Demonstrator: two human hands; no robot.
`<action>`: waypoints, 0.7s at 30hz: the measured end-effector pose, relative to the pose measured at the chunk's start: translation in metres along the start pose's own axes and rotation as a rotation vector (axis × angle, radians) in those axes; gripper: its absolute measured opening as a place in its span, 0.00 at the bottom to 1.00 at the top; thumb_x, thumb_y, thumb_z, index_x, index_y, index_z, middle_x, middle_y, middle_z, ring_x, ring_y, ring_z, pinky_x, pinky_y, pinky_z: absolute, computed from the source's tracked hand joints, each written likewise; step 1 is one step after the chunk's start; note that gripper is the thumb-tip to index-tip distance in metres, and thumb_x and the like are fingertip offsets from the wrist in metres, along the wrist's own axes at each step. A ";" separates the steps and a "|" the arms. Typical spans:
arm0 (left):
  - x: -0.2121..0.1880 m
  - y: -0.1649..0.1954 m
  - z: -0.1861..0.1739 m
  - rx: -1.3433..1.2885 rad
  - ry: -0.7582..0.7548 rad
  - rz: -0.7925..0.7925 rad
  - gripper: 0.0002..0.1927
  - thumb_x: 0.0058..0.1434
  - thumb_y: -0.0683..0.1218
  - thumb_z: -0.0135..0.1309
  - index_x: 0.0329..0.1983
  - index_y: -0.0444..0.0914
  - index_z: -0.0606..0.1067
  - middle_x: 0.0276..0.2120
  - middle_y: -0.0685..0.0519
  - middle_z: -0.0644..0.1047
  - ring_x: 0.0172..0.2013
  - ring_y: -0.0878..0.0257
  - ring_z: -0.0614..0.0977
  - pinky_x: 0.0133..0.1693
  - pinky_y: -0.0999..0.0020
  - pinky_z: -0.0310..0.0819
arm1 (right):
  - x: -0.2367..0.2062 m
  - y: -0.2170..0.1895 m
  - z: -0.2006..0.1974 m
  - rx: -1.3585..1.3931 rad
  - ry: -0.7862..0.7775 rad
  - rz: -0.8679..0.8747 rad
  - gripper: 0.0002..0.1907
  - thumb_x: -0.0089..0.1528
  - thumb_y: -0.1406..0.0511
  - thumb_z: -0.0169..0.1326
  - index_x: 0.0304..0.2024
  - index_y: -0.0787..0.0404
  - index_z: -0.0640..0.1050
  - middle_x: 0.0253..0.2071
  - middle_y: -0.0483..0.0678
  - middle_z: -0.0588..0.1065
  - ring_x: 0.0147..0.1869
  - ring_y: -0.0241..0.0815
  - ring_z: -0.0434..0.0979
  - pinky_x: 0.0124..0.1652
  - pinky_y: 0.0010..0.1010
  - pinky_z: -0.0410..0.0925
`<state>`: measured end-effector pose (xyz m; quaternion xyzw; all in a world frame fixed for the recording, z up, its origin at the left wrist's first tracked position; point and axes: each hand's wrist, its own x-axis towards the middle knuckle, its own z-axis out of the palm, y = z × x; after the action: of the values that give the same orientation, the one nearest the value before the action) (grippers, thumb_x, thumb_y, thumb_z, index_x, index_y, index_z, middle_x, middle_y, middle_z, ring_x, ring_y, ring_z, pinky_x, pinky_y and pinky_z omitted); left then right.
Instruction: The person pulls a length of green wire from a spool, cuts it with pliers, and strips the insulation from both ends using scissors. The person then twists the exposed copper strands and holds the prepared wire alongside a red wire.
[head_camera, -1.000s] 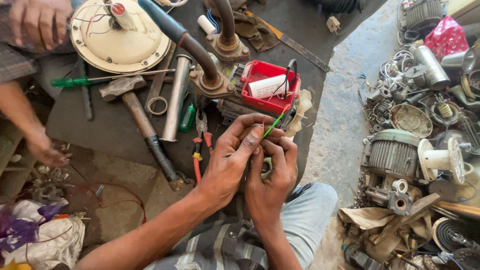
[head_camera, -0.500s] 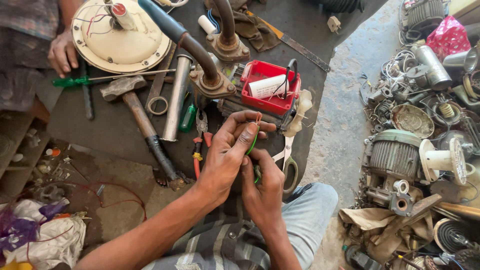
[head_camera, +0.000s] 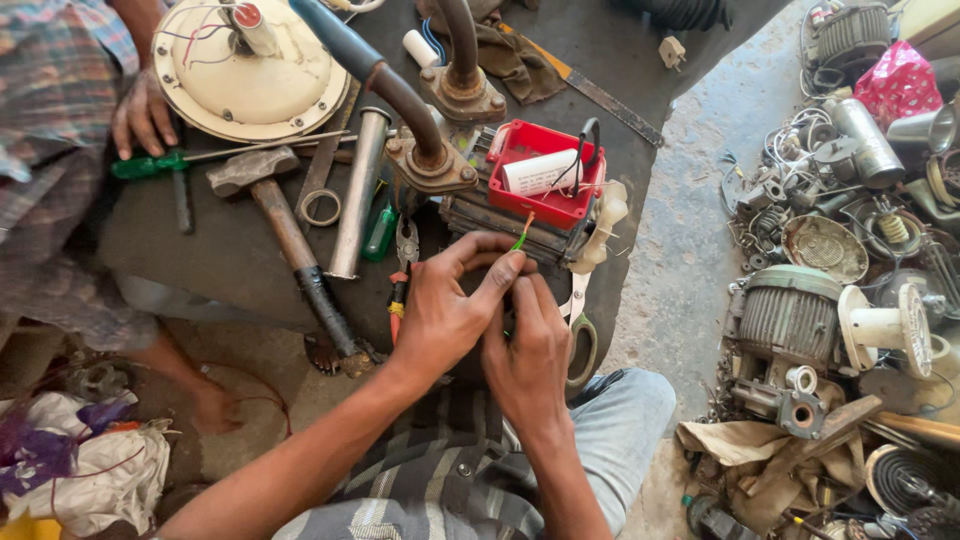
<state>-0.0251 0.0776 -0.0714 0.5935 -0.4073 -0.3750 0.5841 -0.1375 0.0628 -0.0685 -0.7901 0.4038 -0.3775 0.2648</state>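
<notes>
In the head view, the person's left hand (head_camera: 450, 315) and right hand (head_camera: 528, 350) were pressed together at the near edge of a dark, grimy work surface (head_camera: 200, 255), both pinching a thin green wire (head_camera: 521, 240) whose short end poked up between the fingertips, with a speck of orange at its tip; the left forefinger and thumb closed on it from the left, the right fingers curled round it from below. Just beyond the hands stood a red plastic tray (head_camera: 545, 170), rectangular and shallow, holding one white cylinder (head_camera: 540, 172) with a printed label along its side. Left of the tray rose two rusty curved pipes on bolted flanges (head_camera: 432, 165), and beside them lay one smooth steel tube (head_camera: 355, 195), one metal ring (head_camera: 322, 206), one hammer (head_camera: 285, 215) with a worn grey head and a black-taped handle, and a pair of red-handled pliers (head_camera: 402, 270). At the far left a round cream metal cover (head_camera: 250, 75), ringed with small screws, rested on the surface; another person's hand (head_camera: 145, 115) lay beside it, its fingers over a green-handled screwdriver (head_camera: 160, 165). To the right, on the concrete floor, lay a heap of ribbed grey motor housings (head_camera: 790, 320), coils and scrap, with one pink dotted bag (head_camera: 900, 80) at the far right.
</notes>
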 end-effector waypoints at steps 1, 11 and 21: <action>0.003 0.000 -0.001 0.024 0.017 0.011 0.12 0.67 0.45 0.56 0.48 0.32 0.79 0.38 0.50 0.86 0.41 0.68 0.87 0.44 0.73 0.80 | 0.002 0.000 0.000 0.001 -0.003 -0.026 0.10 0.62 0.74 0.53 0.47 0.70 0.74 0.42 0.62 0.75 0.43 0.65 0.77 0.38 0.47 0.68; 0.018 -0.021 -0.002 -0.456 -0.018 -0.221 0.07 0.66 0.42 0.56 0.42 0.33 0.79 0.34 0.51 0.83 0.37 0.67 0.82 0.43 0.71 0.77 | 0.009 -0.001 0.007 -0.034 -0.010 0.001 0.08 0.65 0.71 0.54 0.47 0.68 0.75 0.44 0.59 0.76 0.42 0.63 0.78 0.37 0.47 0.69; 0.026 -0.031 0.001 -0.446 0.012 -0.296 0.06 0.64 0.41 0.58 0.39 0.33 0.80 0.32 0.52 0.82 0.34 0.67 0.81 0.39 0.71 0.75 | 0.010 0.002 0.008 -0.013 -0.049 0.070 0.09 0.65 0.70 0.54 0.47 0.67 0.75 0.43 0.60 0.77 0.42 0.64 0.78 0.36 0.47 0.69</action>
<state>-0.0145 0.0531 -0.1016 0.5055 -0.2200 -0.5331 0.6418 -0.1286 0.0544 -0.0709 -0.7861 0.4272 -0.3461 0.2826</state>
